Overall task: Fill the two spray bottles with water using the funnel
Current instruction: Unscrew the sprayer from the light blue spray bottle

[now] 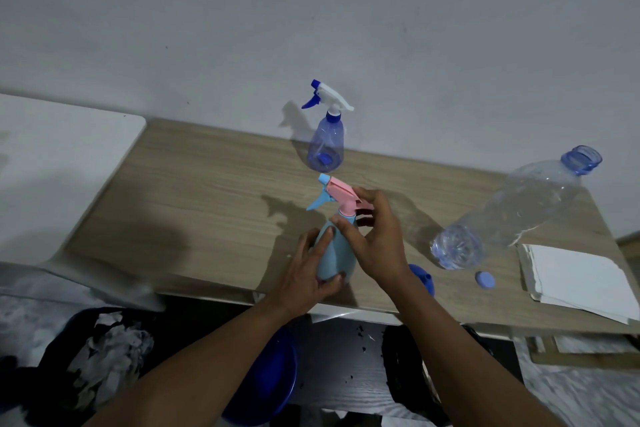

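Behind everything stands a plain grey wall [346, 28], and against it a wooden tabletop [194, 191] with a pale printed grain carries all the things. Near the front edge the left hand [308, 270] is clamped around the round belly of the light blue spray bottle [337, 253]; I think it holds the bottle steady so that it does not turn. The right hand [374, 236] has its fingers closed on the neck, just under the pink spray head [343, 196], which looks like a grip for twisting the head, though I cannot tell in which direction. This bottle is opaque, smooth plastic, so its water level is hidden. Farther back, close to the wall, the second spray bottle [326, 146] stands upright with its white and dark blue head on; it is clear bluish plastic and seems nearly empty. To the right the big water bottle [512, 215], thin ribbed transparent plastic, stands open, and its cap [485, 280] lies apart beside it. The dark blue funnel [424, 279] lies on the tabletop, half hidden behind the right wrist, within easy reach. A stack of white paper [575, 277] rests at the right edge, perhaps for wiping drops.
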Demonstrator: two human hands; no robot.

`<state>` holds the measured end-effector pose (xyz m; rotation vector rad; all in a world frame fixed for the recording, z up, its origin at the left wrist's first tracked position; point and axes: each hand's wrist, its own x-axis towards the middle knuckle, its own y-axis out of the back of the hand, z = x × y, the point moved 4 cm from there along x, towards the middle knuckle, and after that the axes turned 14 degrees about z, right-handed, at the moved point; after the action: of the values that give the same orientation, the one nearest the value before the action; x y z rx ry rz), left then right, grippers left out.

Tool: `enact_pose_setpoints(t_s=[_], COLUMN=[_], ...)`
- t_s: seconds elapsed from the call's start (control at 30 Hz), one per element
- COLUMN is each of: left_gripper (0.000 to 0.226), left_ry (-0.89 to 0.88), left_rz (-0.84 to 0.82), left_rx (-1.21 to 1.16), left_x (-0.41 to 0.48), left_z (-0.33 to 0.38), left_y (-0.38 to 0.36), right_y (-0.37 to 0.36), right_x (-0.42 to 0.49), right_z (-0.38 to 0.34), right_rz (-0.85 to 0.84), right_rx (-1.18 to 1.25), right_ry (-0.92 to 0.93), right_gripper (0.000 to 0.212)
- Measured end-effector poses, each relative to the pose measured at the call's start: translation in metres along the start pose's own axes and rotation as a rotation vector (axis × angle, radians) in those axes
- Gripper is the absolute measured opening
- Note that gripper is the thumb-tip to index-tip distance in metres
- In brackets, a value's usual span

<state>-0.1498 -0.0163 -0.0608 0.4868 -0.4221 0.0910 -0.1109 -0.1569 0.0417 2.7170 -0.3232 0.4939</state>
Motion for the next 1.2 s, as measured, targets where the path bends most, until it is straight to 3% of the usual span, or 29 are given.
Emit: enact_pose_setpoints(t_s=[0.3, 0.53, 0.8, 1.2], left_gripper=[0.091, 0.091, 0.11, 0.108], left_ry=[-0.009, 0.043, 0.109, 0.07], left_rz=[-0.05, -0.086, -0.051, -0.011], left_rx=[0.011, 0.0, -0.078, -0.116], left_x=[0.002, -0.005, -0.01, -0.004], left_z=[0.011, 0.005, 0.022, 0.04], left_y=[0.007, 0.01, 0.01, 0.016], right_y=[0.008, 0.017, 0.014, 0.026], right_x=[0.002, 0.003, 0.005, 0.01], right_z=[0.002, -0.004, -0.007, -0.032], right_rz=[0.018, -0.104, -0.028, -0.016], right_rx=[0.103, 0.167, 0.139, 0.135], right_ry=[-0.099, -0.159, -0.155, -0.063], right_gripper=[0.04, 0.039, 0.039, 0.038])
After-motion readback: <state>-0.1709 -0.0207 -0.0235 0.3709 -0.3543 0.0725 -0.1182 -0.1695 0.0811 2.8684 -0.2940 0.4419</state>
